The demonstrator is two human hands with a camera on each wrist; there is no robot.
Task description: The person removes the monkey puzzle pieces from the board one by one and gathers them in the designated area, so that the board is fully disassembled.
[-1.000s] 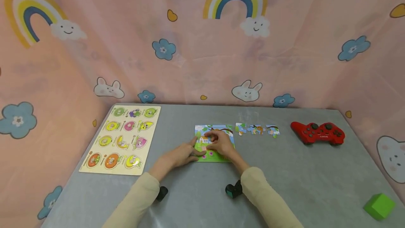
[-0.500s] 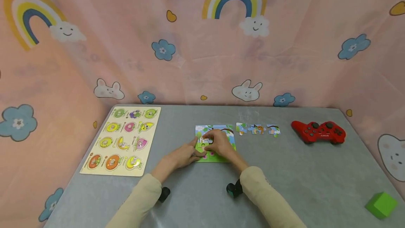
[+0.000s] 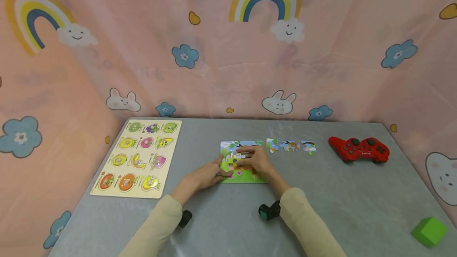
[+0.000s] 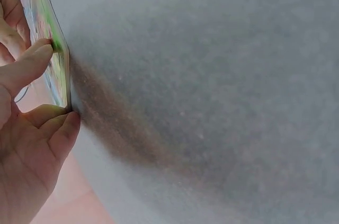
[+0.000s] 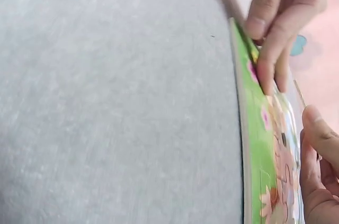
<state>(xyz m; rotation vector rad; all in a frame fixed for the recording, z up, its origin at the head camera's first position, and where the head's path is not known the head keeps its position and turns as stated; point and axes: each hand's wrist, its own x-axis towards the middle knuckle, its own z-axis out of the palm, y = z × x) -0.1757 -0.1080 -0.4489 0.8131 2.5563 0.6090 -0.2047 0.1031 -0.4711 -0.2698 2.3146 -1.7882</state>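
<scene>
A jigsaw puzzle board (image 3: 239, 178) lies on the grey table, with a picture of a house, grass and pink flowers. My left hand (image 3: 207, 175) grips its left front corner; in the left wrist view the thumb (image 4: 37, 57) presses on top and the curled fingers (image 4: 63, 134) lie at the edge. Above the board's middle, my right hand (image 3: 258, 160) has thumb and fingers brought together. The right wrist view shows a thin puzzle piece (image 5: 300, 92), nearly edge-on, at that hand's thumb tip (image 5: 312, 114). The right hand covers part of the picture.
Several loose puzzle pieces (image 3: 290, 146) lie in a row right of the board. Farther right is a red game controller (image 3: 358, 149), with a green block (image 3: 429, 231) near the right front. A fruit puzzle board (image 3: 136, 158) lies at left. A patterned pink cloth (image 3: 221, 66) hangs behind.
My right hand has moved a little right and up from the board's middle, uncovering more of the picture there. The left hand has stayed at the corner.
</scene>
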